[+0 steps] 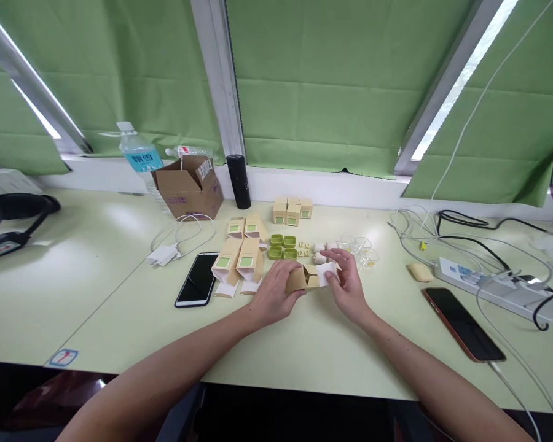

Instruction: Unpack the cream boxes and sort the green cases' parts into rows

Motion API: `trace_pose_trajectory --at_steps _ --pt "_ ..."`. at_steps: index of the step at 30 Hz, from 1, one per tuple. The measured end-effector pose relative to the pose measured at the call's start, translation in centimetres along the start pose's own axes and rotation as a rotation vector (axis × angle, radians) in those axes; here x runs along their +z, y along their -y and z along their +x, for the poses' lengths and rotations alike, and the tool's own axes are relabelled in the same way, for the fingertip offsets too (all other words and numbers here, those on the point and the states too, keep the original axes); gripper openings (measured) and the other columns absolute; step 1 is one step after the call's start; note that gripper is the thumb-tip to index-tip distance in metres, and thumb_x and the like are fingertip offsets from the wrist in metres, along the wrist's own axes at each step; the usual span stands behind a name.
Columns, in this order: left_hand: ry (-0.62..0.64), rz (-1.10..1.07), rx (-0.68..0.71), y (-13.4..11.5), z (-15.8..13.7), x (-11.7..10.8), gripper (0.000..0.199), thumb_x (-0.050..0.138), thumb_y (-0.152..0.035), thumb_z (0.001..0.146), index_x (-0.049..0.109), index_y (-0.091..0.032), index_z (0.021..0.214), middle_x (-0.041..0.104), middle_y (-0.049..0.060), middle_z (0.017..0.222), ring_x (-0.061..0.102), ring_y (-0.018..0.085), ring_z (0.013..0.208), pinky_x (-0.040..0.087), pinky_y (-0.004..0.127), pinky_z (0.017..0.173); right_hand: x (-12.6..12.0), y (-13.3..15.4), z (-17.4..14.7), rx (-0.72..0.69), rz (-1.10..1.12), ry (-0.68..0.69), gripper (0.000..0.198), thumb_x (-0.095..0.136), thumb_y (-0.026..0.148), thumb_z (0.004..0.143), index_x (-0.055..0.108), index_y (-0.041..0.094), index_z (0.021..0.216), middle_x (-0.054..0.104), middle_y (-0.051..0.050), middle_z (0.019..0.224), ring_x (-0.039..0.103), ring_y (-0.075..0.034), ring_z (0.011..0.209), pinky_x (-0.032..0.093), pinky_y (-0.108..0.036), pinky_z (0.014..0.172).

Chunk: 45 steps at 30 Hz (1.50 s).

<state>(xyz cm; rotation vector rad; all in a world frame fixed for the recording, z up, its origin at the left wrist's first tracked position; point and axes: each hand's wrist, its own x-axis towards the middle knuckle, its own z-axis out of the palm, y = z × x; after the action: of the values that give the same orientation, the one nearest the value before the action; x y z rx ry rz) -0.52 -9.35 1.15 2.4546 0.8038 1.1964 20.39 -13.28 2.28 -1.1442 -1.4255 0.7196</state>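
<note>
On the pale-green counter, centre frame, the left hand grips a tan cardboard box; the right hand pinches its white card flap. Over-bending could tear the flap; a forward slip could scatter small yellow pieces.

One head-worn camera looks forward and down, from nearby, at the left hand and right hand

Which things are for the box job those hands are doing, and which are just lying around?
Likely the job: held box, other small boxes, green trays, tiny yellow pieces, clear pieces.

Probably just lying about: left phone, right phone, big carton, black cylinder, power strip.
</note>
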Motion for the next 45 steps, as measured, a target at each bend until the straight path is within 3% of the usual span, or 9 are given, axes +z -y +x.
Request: trace_pose_trajectory --at_steps 4,9,12,15,20,25,30,41,45 --pt "0.074 0.049 0.05 -0.2 -0.1 -0.2 0.039 0.064 -0.018 0.089 0.049 -0.025 0.125 0.054 0.014 0.126 0.059 0.029 0.114 0.058 0.045 0.088 0.0 0.2 0.0 -0.035 -0.001 -0.009 0.032 0.049 0.046 0.101 0.041 0.031 0.128 0.053 -0.012 0.144 0.063 -0.021 0.093 0.052 -0.034 0.073" --pt "0.132 0.077 -0.005 -0.6 -0.2 -0.1 0.038 0.061 -0.019 0.09 0.05 -0.024 0.126 0.051 0.014 0.126 0.063 0.027 0.106 0.061 0.043 0.083 -0.2 0.0 0.2 -0.044 -0.027 -0.027 0.022 0.049 0.041 0.102 0.045 0.031 0.121 0.055 -0.011 0.141 0.064 -0.021 0.088 0.053 -0.035 0.069" --pt "0.134 0.095 -0.015 -0.6 -0.2 0.1 0.047 0.06 -0.021 0.092 0.046 -0.025 0.136 0.051 0.014 0.125 0.062 0.029 0.111 0.061 0.045 0.086 -0.4 -0.2 0.3 -0.174 -0.18 -0.076 0.011 0.051 0.033 0.1 0.06 0.029 0.105 0.057 -0.01 0.132 0.062 -0.027 0.109 0.055 -0.043 0.084" --pt "0.12 0.14 0.001 -0.5 -0.3 0.2 0.058 0.059 -0.021 0.092 0.038 -0.024 0.146 0.051 0.016 0.125 0.061 0.031 0.113 0.061 0.046 0.086 -0.5 -0.4 0.4 -0.345 -0.326 -0.095 0.021 0.051 0.023 0.097 0.07 0.029 0.091 0.057 -0.01 0.124 0.052 -0.031 0.123 0.05 -0.054 0.098" --pt "0.072 0.196 0.013 -0.4 -0.3 0.3 0.061 0.056 -0.021 0.093 0.033 -0.023 0.15 0.052 0.016 0.125 0.059 0.033 0.115 0.062 0.045 0.082 -0.4 -0.6 0.3 -0.438 -0.418 -0.005 0.032 0.049 0.012 0.094 0.074 0.032 0.098 0.057 -0.007 0.132 0.041 -0.032 0.135 0.037 -0.063 0.112" --pt "0.01 0.26 0.022 -0.1 -0.3 0.4 0.058 0.057 -0.02 0.093 0.037 -0.021 0.147 0.052 0.017 0.123 0.058 0.032 0.115 0.062 0.044 0.081 -0.5 -0.3 0.1 -0.42 -0.416 0.011 0.014 0.059 0.019 0.092 0.068 0.026 0.084 0.06 -0.008 0.13 0.04 -0.034 0.136 0.037 -0.063 0.113" --pt "-0.03 0.355 0.117 -0.1 -0.2 0.4 0.058 0.055 -0.013 0.09 0.041 -0.018 0.145 0.055 0.016 0.117 0.06 0.031 0.111 0.061 0.035 0.069 -0.2 -0.4 0.1 -0.392 -0.446 -0.003 0.028 0.063 0.027 0.092 0.061 0.023 0.064 0.062 -0.009 0.128 0.039 -0.034 0.137 0.038 -0.06 0.112" --pt "-0.104 0.645 0.443 -0.5 0.1 0.4 0.05 0.051 -0.005 0.091 0.051 -0.016 0.14 0.06 0.013 0.108 0.063 0.026 0.102 0.057 0.032 0.071 0.9 -1.2 -0.2 -0.209 -0.349 -0.01 0.006 0.069 0.03 0.087 0.075 0.028 0.088 0.065 -0.009 0.126 0.042 -0.033 0.134 0.039 -0.058 0.112" --pt "-0.066 0.62 0.397 -0.8 0.1 0.6 0.051 0.05 -0.005 0.09 0.05 -0.016 0.14 0.06 0.014 0.109 0.062 0.027 0.103 0.056 0.032 0.07 0.7 -0.5 -0.1 -0.153 -0.252 -0.048 0.014 0.069 0.035 0.089 0.071 0.026 0.078 0.067 -0.01 0.123 0.046 -0.032 0.132 0.036 -0.058 0.114"
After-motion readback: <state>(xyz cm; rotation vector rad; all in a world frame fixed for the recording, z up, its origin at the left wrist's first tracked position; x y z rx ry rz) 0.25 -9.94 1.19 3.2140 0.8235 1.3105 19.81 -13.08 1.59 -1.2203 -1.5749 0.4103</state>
